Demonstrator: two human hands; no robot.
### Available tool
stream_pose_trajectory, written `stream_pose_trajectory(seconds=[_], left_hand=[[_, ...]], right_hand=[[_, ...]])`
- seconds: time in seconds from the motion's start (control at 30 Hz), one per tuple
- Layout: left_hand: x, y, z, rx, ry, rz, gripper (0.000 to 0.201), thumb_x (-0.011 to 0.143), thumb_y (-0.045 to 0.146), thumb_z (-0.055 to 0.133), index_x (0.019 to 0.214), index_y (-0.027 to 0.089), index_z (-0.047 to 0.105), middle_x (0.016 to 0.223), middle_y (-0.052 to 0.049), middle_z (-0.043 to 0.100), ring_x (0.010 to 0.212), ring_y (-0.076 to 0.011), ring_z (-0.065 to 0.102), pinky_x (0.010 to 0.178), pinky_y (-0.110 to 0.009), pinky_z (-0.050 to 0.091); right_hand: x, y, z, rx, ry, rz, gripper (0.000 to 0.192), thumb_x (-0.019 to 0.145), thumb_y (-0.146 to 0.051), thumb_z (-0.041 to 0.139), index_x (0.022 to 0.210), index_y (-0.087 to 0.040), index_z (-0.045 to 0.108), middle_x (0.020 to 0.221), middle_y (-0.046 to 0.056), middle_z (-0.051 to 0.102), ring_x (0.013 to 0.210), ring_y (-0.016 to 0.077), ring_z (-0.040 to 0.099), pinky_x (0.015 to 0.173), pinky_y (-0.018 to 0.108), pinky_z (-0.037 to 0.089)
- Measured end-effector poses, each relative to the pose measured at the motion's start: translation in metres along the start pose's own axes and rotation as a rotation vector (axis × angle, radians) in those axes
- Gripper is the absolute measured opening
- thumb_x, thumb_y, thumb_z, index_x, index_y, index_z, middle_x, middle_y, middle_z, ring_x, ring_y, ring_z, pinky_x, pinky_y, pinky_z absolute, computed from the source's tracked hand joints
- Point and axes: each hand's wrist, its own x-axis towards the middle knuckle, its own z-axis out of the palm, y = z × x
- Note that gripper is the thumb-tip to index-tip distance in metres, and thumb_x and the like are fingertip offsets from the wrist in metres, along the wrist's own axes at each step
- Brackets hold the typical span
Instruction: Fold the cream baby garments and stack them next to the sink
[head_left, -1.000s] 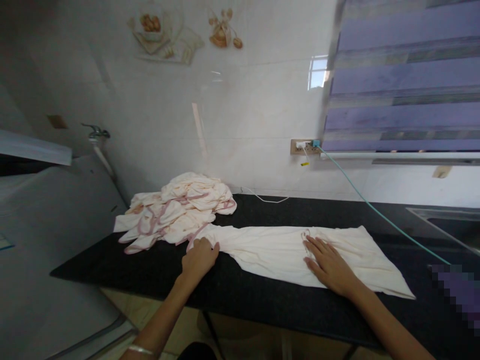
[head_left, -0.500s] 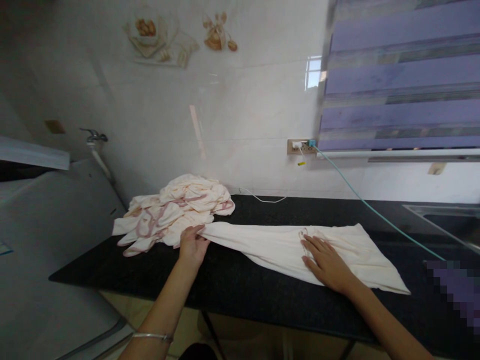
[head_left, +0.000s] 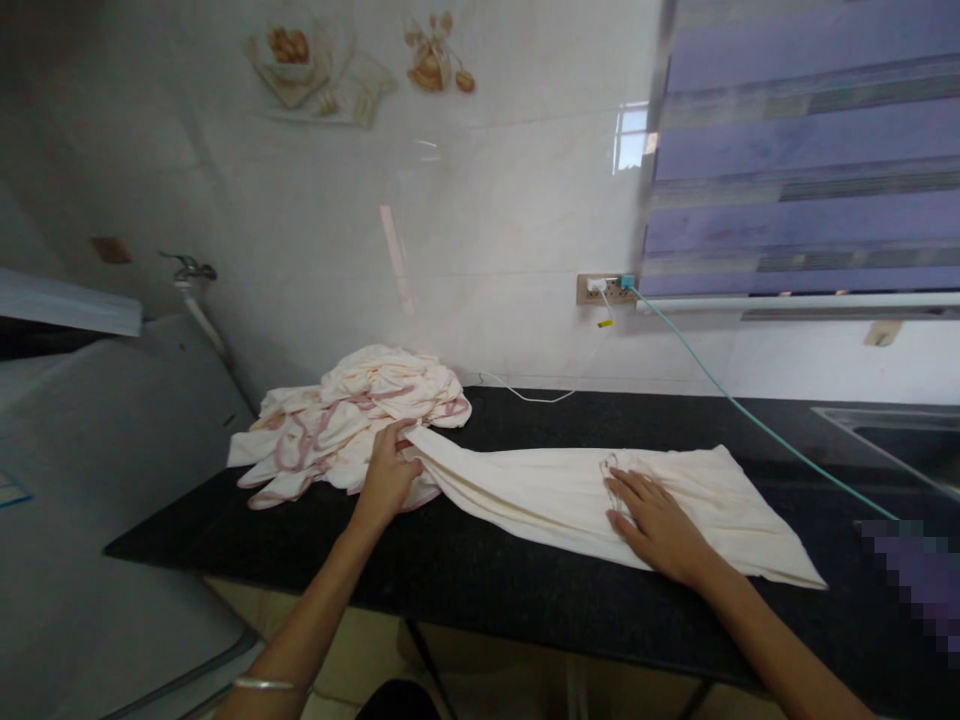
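Note:
A long cream garment (head_left: 525,486) lies folded lengthwise on the black countertop, with layered edges showing along its left part. Its narrow left end is pinched in my left hand (head_left: 391,470) and lifted a little off the counter. My right hand (head_left: 660,525) rests flat on the wider right part, fingers stretched out, beside a small reddish-brown line marking or cord that it partly covers. Behind my left hand, a crumpled heap of cream garments (head_left: 375,385) with pinkish trim is piled against the wall.
The black countertop (head_left: 517,610) runs along a tiled wall. A teal cable (head_left: 720,385) droops from the wall socket (head_left: 606,289) toward a purple, pixelated object (head_left: 911,575) at right. A sink (head_left: 892,435) is behind it. A grey appliance (head_left: 112,430) stands left, near a tap (head_left: 187,270).
My left hand has raised the garment's left end slightly and moved it up and away, so the layers along that edge have parted. My right hand has stayed in place.

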Motion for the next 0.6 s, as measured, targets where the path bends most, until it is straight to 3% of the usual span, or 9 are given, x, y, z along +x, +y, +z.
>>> stream_pose_trajectory(seconds=[0.07, 0.13, 0.2, 0.3, 0.37, 0.47, 0.6], left_hand=[[-0.004, -0.008, -0.009, 0.265, -0.187, 0.153, 0.065, 0.056, 0.011, 0.058, 0.121, 0.021, 0.059, 0.129, -0.011, 0.055, 0.122, -0.0307, 0.055, 0.098, -0.044, 0.053], [-0.012, -0.016, -0.018, 0.48, -0.33, 0.271, 0.057, 0.063, 0.011, 0.056, 0.119, 0.018, 0.059, 0.126, -0.012, 0.058, 0.124, -0.0305, 0.054, 0.107, -0.047, 0.047], [-0.021, -0.026, -0.027, 0.677, -0.352, 0.312, 0.049, 0.069, 0.013, 0.055, 0.117, 0.016, 0.058, 0.122, -0.013, 0.059, 0.119, -0.0305, 0.057, 0.107, -0.046, 0.045], [-0.029, -0.04, -0.04, 0.904, -0.304, 0.251, 0.049, 0.078, 0.024, 0.059, 0.126, 0.014, 0.055, 0.124, -0.015, 0.058, 0.117, -0.0326, 0.057, 0.102, -0.046, 0.046], [-0.029, -0.048, -0.048, 0.975, -0.342, 0.179, 0.048, 0.086, 0.037, 0.058, 0.13, 0.017, 0.056, 0.121, -0.014, 0.06, 0.115, -0.0328, 0.057, 0.099, -0.045, 0.046], [-0.023, -0.056, -0.057, 0.993, -0.448, 0.169, 0.035, 0.095, 0.043, 0.05, 0.117, 0.02, 0.063, 0.107, -0.011, 0.062, 0.104, -0.0291, 0.06, 0.093, -0.042, 0.046], [-0.007, -0.056, -0.069, 0.98, -0.576, 0.341, 0.018, 0.091, 0.017, 0.045, 0.097, 0.019, 0.062, 0.098, -0.01, 0.061, 0.094, -0.0244, 0.058, 0.086, -0.036, 0.045]], right_hand=[[0.0, 0.0, 0.0, 0.012, 0.019, -0.006, 0.06, 0.103, -0.052, 0.04, 0.155, -0.022, 0.049, 0.16, 0.011, 0.045, 0.148, 0.0318, 0.041, 0.122, 0.056, 0.032], [0.0, 0.0, 0.001, 0.018, 0.028, -0.005, 0.06, 0.103, -0.052, 0.04, 0.154, -0.022, 0.049, 0.16, 0.011, 0.045, 0.148, 0.0316, 0.041, 0.122, 0.056, 0.032], [0.0, -0.001, 0.0, 0.019, 0.025, -0.004, 0.059, 0.103, -0.051, 0.041, 0.153, -0.022, 0.05, 0.16, 0.011, 0.046, 0.147, 0.031, 0.042, 0.123, 0.055, 0.032], [0.0, -0.001, 0.0, 0.018, 0.018, -0.003, 0.058, 0.103, -0.051, 0.041, 0.153, -0.021, 0.051, 0.16, 0.011, 0.046, 0.148, 0.0299, 0.042, 0.123, 0.053, 0.031], [-0.001, -0.001, 0.0, 0.018, 0.016, 0.002, 0.058, 0.103, -0.051, 0.041, 0.153, -0.022, 0.05, 0.16, 0.01, 0.045, 0.148, 0.0298, 0.041, 0.123, 0.053, 0.031], [-0.001, -0.001, -0.001, 0.009, 0.008, 0.01, 0.059, 0.104, -0.052, 0.04, 0.154, -0.023, 0.05, 0.161, 0.01, 0.043, 0.149, 0.0306, 0.039, 0.123, 0.054, 0.031], [-0.001, -0.002, -0.002, -0.006, 0.0, 0.004, 0.059, 0.104, -0.05, 0.04, 0.154, -0.021, 0.049, 0.161, 0.011, 0.044, 0.149, 0.0308, 0.04, 0.122, 0.054, 0.032]])
